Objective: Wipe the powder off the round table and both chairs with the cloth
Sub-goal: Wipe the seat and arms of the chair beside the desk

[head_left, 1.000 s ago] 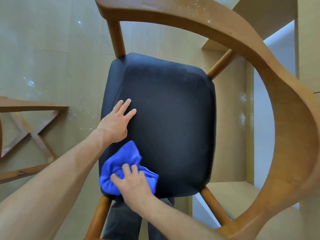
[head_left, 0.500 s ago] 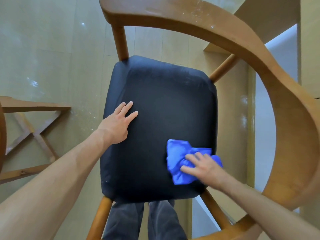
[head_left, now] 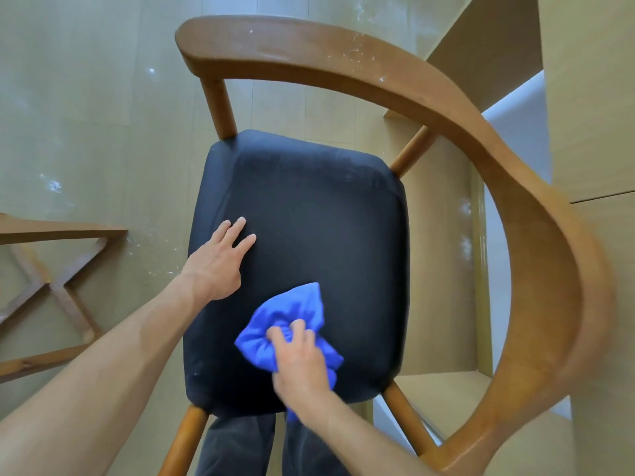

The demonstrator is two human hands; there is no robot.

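Note:
A wooden chair with a curved backrest (head_left: 395,80) and a black padded seat (head_left: 319,228) fills the view from above. My right hand (head_left: 299,359) grips a bunched blue cloth (head_left: 292,317) and presses it on the near middle of the seat. My left hand (head_left: 216,262) lies flat on the seat's left side with fingers straight. White powder specks dot the top of the backrest, and faint dusty smears show near the seat's far edge.
The wooden base of the table (head_left: 51,286) with crossed struts stands at the left. White powder is scattered on the glossy beige floor (head_left: 86,115) beside the chair. My dark trouser legs (head_left: 240,444) stand right at the seat's front edge.
My right hand has swept the cloth from the seat's near left corner to its near right edge and back to the near middle. My left hand stays put on the seat.

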